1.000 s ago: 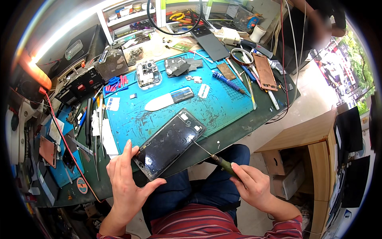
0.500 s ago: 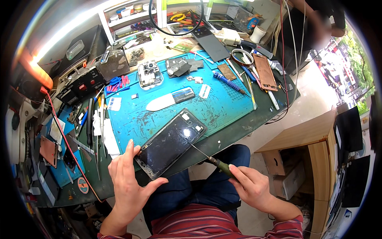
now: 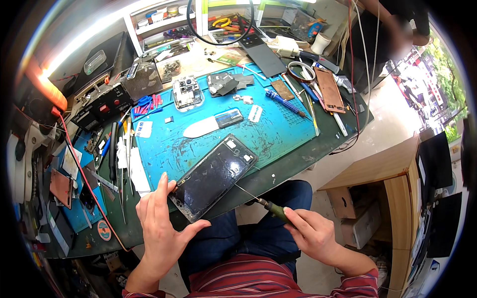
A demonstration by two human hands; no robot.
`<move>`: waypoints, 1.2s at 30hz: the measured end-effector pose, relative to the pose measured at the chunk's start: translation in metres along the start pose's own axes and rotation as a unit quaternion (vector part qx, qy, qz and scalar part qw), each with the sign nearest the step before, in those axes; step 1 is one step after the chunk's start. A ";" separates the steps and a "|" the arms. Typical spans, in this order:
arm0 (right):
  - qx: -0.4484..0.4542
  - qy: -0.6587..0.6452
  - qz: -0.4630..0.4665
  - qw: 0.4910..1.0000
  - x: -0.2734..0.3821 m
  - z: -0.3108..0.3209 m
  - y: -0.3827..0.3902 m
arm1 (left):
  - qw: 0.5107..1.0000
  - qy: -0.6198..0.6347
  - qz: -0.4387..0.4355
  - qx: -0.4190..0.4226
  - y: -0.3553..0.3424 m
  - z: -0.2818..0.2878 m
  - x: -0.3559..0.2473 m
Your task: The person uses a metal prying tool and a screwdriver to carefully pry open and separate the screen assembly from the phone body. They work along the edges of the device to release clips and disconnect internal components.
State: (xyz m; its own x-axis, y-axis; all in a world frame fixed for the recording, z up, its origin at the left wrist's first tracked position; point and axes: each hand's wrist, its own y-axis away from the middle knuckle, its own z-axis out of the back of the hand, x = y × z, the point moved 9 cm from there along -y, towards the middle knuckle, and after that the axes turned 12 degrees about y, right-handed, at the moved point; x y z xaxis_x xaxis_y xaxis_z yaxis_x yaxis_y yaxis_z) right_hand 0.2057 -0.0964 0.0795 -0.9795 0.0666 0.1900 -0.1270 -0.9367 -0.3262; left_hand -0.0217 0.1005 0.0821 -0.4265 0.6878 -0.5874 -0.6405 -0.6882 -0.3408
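Observation:
A dark phone housing lies slanted across the near edge of the blue work mat. My left hand rests at its lower left end, fingertips touching the edge, thumb stretched out beside the near corner. These fingers are spread rather than wrapped round it. In my right hand is a thin-bladed tool with a green handle. Its slim metal shaft points up and left, and the tip is at the housing's near right edge. Whether the tip touches the edge I cannot tell.
On the blue mat lie a white-and-dark flat blade, a blue screwdriver and an opened phone in a clear case. Tweezers and several hand tools line the left side. A wooden cabinet stands at the right.
The tool in my right hand has drawn back toward me, its tip moving from over the housing's surface to its near right edge. My left hand has stayed in place.

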 end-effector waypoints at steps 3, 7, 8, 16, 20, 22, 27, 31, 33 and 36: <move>-0.018 -0.002 -0.007 1.000 -0.001 0.000 0.000 | 1.000 0.002 -0.001 -0.002 0.000 0.001 0.000; -0.047 -0.003 -0.031 0.998 -0.005 0.002 0.003 | 1.000 0.004 -0.003 -0.004 -0.001 0.001 0.000; -0.047 -0.004 -0.038 0.998 -0.005 0.002 0.004 | 1.000 0.004 -0.004 -0.004 -0.001 0.001 0.000; -0.038 0.009 -0.006 0.999 0.003 -0.003 0.001 | 1.000 0.007 -0.008 -0.002 -0.003 0.001 -0.002; -0.032 0.010 0.005 0.999 0.008 -0.006 0.002 | 1.000 0.000 -0.008 -0.006 -0.002 0.001 -0.002; -0.036 0.006 0.006 0.999 0.008 -0.007 0.003 | 1.000 0.007 -0.009 -0.007 -0.003 0.001 -0.002; -0.026 0.003 0.016 1.000 0.013 -0.010 0.006 | 1.000 0.012 -0.012 -0.009 -0.003 0.001 -0.002; -0.023 -0.009 0.025 0.999 0.019 -0.010 0.004 | 1.000 0.008 -0.014 -0.011 -0.002 0.003 -0.004; -0.021 -0.010 0.027 0.999 0.022 -0.011 0.004 | 1.000 0.010 -0.016 -0.012 -0.003 0.003 -0.004; -0.027 -0.014 0.031 0.999 0.022 -0.010 0.006 | 1.000 0.015 -0.017 -0.015 -0.003 0.003 -0.003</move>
State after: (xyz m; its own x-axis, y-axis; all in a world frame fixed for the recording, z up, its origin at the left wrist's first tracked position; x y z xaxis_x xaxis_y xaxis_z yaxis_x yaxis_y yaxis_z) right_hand 0.1819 -0.0971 0.0726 -0.9811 -0.0010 0.1932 -0.0756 -0.9184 -0.3883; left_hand -0.0202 0.1013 0.0876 -0.3857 0.7042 -0.5961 -0.6351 -0.6713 -0.3821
